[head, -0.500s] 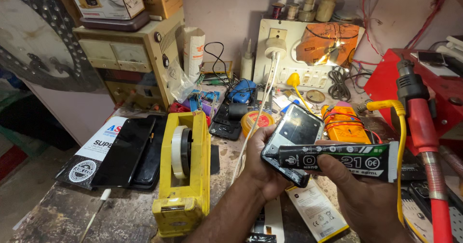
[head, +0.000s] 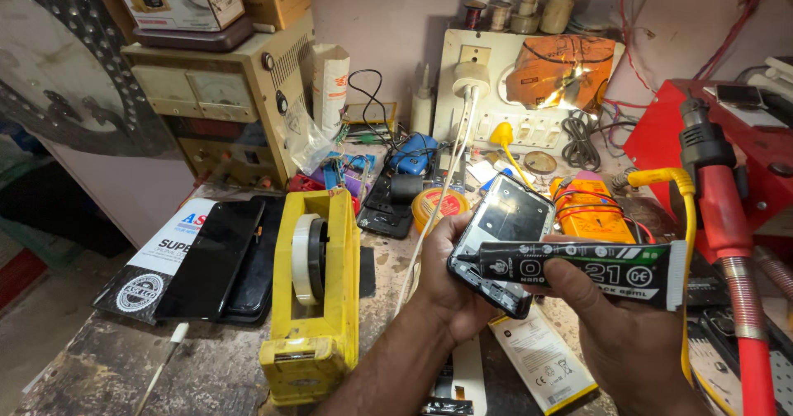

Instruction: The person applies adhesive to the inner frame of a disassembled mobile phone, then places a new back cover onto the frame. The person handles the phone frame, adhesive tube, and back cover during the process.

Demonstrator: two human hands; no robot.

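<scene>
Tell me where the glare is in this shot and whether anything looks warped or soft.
Head view: strongest glare on the orange plastic bag at the wall socket board; soft sheen on the phone's back in the left hand. Wide-lens bending curves the red heat gun at the right edge. The right hand and black glue tube are sharp.

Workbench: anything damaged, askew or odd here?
Yes: the phone in the left hand has its back off, shiny inside exposed. The right hand holds a black tube across it. No spill visible.
</scene>
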